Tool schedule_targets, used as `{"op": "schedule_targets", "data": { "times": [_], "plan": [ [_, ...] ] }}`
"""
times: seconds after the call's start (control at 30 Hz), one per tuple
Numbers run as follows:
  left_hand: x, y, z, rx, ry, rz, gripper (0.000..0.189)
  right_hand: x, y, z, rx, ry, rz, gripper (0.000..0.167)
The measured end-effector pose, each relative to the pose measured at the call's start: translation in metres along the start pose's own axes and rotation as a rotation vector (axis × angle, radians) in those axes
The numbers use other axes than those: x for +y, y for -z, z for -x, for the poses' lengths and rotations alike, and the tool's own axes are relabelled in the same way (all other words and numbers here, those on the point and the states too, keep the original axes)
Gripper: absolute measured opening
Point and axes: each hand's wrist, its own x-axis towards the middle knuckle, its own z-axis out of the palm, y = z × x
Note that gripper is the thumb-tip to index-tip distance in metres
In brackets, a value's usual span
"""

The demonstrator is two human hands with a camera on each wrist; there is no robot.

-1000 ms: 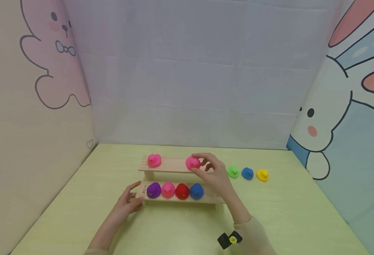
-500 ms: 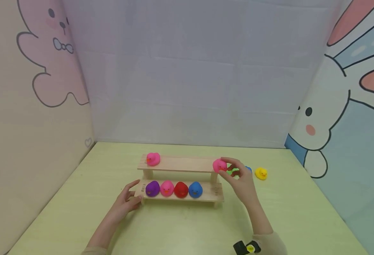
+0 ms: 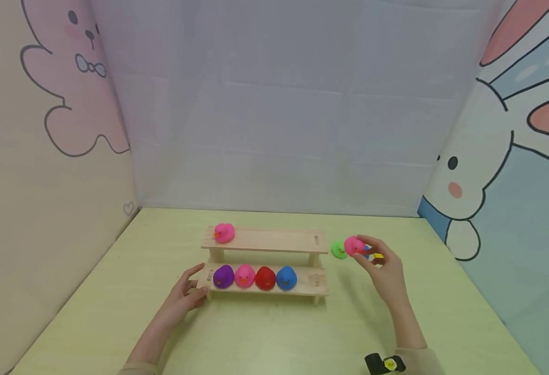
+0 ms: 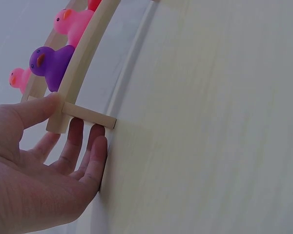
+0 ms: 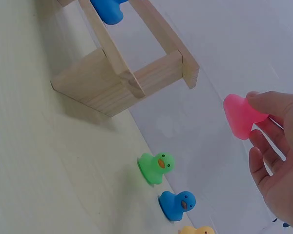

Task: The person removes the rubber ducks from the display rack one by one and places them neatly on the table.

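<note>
My right hand [image 3: 388, 273] pinches a pink rubber duck [image 3: 353, 245] between thumb and fingers, raised to the right of a two-tier wooden rack [image 3: 274, 240]. In the right wrist view, that duck hangs apart from the rack's end. My left hand [image 3: 178, 302] grips the left end of the lower shelf, its thumb on the board [image 4: 83, 73] and other fingers at the leg below. Side by side on the lower shelf sit a purple duck [image 3: 223, 276], a pink duck [image 3: 244, 276], a red duck [image 3: 265, 278] and a blue duck [image 3: 286, 278]. Another pink duck [image 3: 225, 233] stands at the upper shelf's left end.
Right of the rack, a green duck [image 5: 155, 168], a second blue duck [image 5: 176, 205] and a yellow duck [image 5: 198, 230] stand in a row on the pale table [image 3: 274, 338]. From the head, my right hand partly covers this row. A white sheet [image 3: 265, 114] hangs behind the table.
My right hand has carried the pink duck rightward, from over the upper shelf to beyond the rack's right end. The left hand keeps its place on the rack.
</note>
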Motion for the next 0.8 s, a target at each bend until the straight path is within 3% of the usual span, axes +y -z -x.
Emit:
{"op": "schedule_targets", "data": {
  "times": [0.5, 0.8],
  "plan": [
    [-0.002, -0.001, -0.001, 0.012, 0.003, 0.018, 0.063, 0.046, -0.012, 0.001, -0.165, -0.019, 0.109, 0.038],
    [-0.001, 0.0, -0.002, 0.013, 0.0, 0.015, 0.063, 0.051, -0.015, 0.0, -0.294, -0.099, 0.142, 0.039]
  ]
}}
